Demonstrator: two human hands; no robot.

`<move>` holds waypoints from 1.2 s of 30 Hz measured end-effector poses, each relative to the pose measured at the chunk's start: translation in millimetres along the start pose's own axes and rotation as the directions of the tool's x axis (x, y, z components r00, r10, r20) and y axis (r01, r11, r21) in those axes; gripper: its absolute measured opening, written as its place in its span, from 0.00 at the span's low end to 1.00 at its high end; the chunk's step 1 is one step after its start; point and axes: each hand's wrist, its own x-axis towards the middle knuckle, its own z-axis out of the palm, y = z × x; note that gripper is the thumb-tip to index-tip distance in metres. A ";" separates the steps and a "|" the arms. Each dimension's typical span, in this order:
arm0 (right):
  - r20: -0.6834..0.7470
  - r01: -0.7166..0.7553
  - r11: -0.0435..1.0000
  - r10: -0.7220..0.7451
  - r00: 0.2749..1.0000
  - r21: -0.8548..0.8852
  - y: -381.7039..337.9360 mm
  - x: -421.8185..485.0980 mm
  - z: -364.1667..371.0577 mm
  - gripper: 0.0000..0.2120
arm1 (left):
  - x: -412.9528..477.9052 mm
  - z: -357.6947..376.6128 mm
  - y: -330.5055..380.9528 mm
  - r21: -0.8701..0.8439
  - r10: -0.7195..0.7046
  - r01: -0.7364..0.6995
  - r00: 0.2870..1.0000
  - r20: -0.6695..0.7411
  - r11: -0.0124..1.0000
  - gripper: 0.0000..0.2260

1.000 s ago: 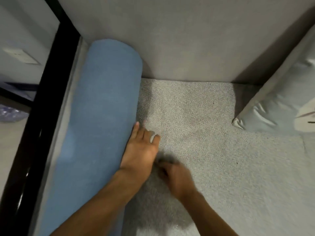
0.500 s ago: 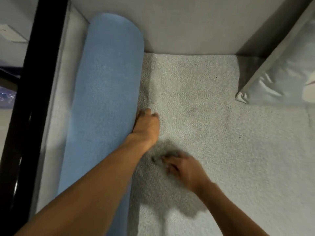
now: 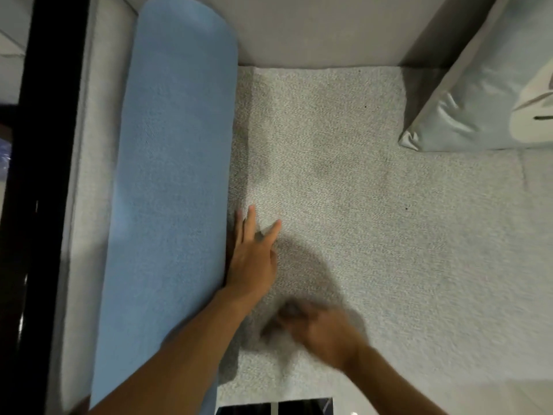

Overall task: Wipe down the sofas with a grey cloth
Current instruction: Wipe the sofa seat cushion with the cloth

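Observation:
The grey sofa seat (image 3: 374, 223) fills the middle of the view. My left hand (image 3: 254, 256) lies flat on the seat with straight fingers, its outer edge against the blue bolster (image 3: 170, 181). My right hand (image 3: 317, 330) is blurred by motion near the seat's front edge and grips a small dark grey cloth (image 3: 281, 317), mostly hidden under the fingers.
The grey backrest (image 3: 314, 28) rises behind the seat. A pale silvery cushion (image 3: 466, 109) leans at the back right. Along the left runs a grey armrest (image 3: 80, 175) and a black frame (image 3: 39, 175). A dark floor patch (image 3: 275, 407) shows below the seat edge.
My left hand's fingers have straightened and spread along the bolster. My right hand with the cloth has slid a little toward the seat's front edge. The view has tilted further down.

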 end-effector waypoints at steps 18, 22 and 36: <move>-0.205 -0.287 0.957 0.272 0.940 -0.045 63.4 19.2 -71.1 0.15 | 2.9 -0.7 4.5 -0.035 -0.035 0.035 0.999 0.015 0.999 0.24; -0.169 -0.367 0.930 0.360 0.917 -0.012 51.8 -1.4 -57.0 0.16 | 4.5 1.6 3.8 -0.007 -0.058 0.058 0.998 0.031 0.998 0.23; -0.348 -0.385 0.919 0.336 0.875 -0.081 195.3 82.3 -143.2 0.18 | 21.9 25.2 48.8 0.112 -0.343 0.334 0.937 0.073 0.936 0.25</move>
